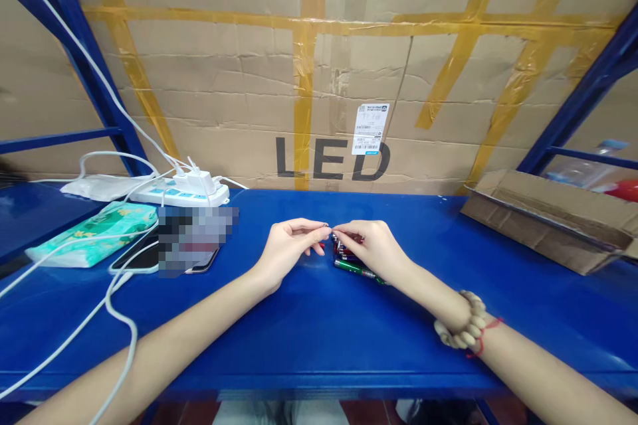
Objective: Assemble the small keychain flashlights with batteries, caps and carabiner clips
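My left hand (286, 251) and my right hand (375, 249) meet fingertip to fingertip just above the blue shelf. Thumb and index finger of each are pinched together. Something small and dark shows at the left fingertips, too small to name. What the right fingers pinch, if anything, I cannot make out. Under and beside my right hand lie several shiny pen-like tubes, red ones partly hidden by the fingers. A green pen-like tube (355, 269) with a silver band lies nearest to me. A bead bracelet and a red string circle my right wrist.
On the left are a white power strip (174, 192) with plugs, a green tissue pack (97, 234), a phone (137, 255) and loose white cables. An open cardboard box (543, 222) stands at the right. A large taped carton (239, 99) marked LED forms the back wall.
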`<state>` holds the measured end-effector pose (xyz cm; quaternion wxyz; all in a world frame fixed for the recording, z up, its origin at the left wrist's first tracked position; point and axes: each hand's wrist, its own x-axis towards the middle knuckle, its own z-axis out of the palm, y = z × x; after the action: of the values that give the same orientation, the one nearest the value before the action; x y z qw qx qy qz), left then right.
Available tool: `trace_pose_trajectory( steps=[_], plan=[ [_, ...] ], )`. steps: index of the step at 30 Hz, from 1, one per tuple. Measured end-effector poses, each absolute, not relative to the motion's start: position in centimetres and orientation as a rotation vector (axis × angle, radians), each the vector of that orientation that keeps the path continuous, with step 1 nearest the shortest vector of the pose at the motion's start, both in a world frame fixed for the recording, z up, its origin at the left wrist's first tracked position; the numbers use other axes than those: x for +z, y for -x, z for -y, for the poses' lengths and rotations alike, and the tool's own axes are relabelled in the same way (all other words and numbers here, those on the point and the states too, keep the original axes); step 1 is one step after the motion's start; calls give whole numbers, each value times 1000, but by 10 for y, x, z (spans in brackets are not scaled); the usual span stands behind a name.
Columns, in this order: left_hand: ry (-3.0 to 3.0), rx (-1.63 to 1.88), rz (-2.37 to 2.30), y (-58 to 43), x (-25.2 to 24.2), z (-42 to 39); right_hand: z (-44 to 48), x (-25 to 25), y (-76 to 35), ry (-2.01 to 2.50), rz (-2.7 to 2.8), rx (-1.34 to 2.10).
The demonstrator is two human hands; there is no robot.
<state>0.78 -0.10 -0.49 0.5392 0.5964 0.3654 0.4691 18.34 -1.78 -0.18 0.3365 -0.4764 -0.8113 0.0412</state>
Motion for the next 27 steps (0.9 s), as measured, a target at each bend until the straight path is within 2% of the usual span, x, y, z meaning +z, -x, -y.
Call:
trace_pose_trajectory(
  steps=[8, 16, 22, 27],
  plan=[
    [-1408, 1168, -886, -6, -4, -2, 27, 0, -174, 1070, 2107, 634],
    [-1388, 1168, -870, -4, -3, -2, 32, 0, -174, 928, 2366, 518],
    [-1379, 1090, -850, -4, -7, -5, 29, -1, -176, 1064, 1958, 250],
    [-1424, 934, -757, -4, -5, -3, 29, 3, -177, 951, 1888, 241]
  ],
)
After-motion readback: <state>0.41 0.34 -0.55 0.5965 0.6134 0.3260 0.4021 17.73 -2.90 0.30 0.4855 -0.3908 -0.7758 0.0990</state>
